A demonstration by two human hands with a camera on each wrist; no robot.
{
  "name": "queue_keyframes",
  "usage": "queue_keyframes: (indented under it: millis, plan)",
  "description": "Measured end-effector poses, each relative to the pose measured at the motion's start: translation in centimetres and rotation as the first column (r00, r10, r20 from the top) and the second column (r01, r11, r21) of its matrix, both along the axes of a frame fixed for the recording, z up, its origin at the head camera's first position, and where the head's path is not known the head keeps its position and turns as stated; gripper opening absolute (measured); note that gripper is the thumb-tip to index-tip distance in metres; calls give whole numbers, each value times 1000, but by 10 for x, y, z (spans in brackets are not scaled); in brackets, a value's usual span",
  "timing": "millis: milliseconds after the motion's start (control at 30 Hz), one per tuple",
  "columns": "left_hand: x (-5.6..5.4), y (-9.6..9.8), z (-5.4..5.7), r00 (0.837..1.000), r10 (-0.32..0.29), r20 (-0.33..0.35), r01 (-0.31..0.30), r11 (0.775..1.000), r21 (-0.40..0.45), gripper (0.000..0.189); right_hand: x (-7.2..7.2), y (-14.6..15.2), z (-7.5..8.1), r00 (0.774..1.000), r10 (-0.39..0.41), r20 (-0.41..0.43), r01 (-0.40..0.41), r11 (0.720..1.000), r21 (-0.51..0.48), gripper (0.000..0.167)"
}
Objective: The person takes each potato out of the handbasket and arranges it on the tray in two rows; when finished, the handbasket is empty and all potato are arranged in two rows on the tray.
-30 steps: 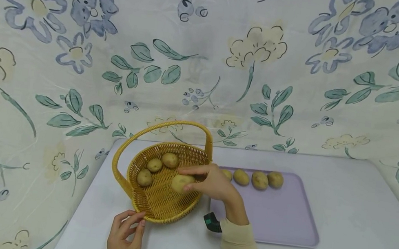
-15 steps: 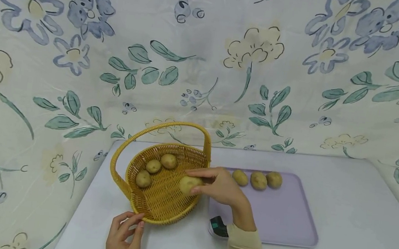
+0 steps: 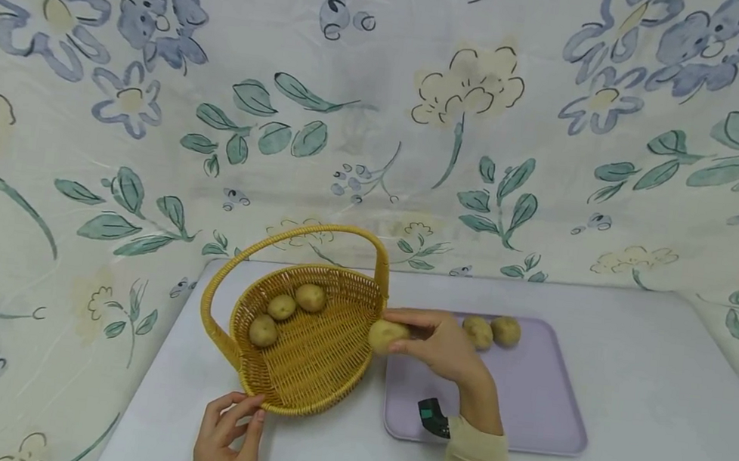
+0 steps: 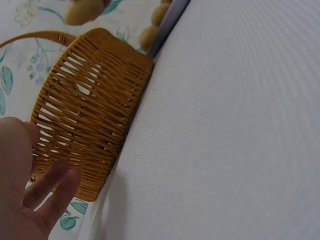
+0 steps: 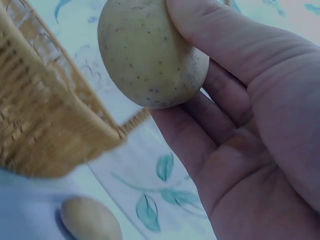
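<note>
My right hand pinches a pale yellow potato between thumb and fingers, held up where the wicker basket's right rim and the tray's left edge come close together. Seen from the right wrist, this potato has small dark specks. My left hand grips the near rim of the yellow-brown wicker basket, which has a tall arched handle. Inside lie three potatoes along the left and far wall. Two potatoes show at the back of the lilac tray; the right hand hides part of that row.
Both the basket and the tray stand on a white table, the tray to the right. A flower-printed sheet rises behind the table. A dark device sits at the right wrist, over the tray's front left corner.
My right hand has carried the potato rightward, from over the basket's inside to its right rim beside the tray. My left hand stays at the near rim.
</note>
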State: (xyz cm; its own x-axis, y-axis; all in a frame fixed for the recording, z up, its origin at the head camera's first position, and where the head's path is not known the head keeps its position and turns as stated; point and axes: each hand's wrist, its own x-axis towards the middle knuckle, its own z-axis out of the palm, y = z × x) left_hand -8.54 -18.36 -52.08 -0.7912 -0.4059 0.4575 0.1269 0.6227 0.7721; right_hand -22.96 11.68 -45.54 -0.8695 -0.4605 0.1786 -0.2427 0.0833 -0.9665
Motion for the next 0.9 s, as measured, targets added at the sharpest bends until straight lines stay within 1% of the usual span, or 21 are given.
queue_keyframes:
  millis: [67,133,200,267,333,500,633,767,900]
  plan:
    - [0,0,0,1000,-6,-11,6,1000,2,27,1,7,-2,1000,-21,-6,21,1000,2,46]
    - [0,0,0,1000,-9,-16,9,1000,3,27,2,13,-4,999,-54,-6,54,998,26,46]
    - [0,-1,0,1000,-8,-16,8,1000,4,27,3,18,-6,995,-104,-9,105,992,73,46]
    - [0,0,0,1000,-5,-9,5,1000,3,27,4,21,-7,989,-150,-10,150,980,134,46]
    - [0,0,1,1000,0,0,0,1000,2,26,4,23,-9,982,-188,-20,188,962,200,46]
    - [0,1,0,1000,6,9,-6,1000,11,25,3,19,-13,972,-220,-85,235,914,330,49]
    - [0,1,-1,1000,2,14,-2,1000,13,25,2,16,-18,963,-240,-125,270,877,398,48]
    - [0,1,1,1000,9,29,-9,1000,7,25,0,12,-25,959,-257,-120,283,848,447,47]
    - [1,1,2,1000,2,25,-2,1000,6,25,-1,7,-30,958,-273,-84,280,840,465,46]
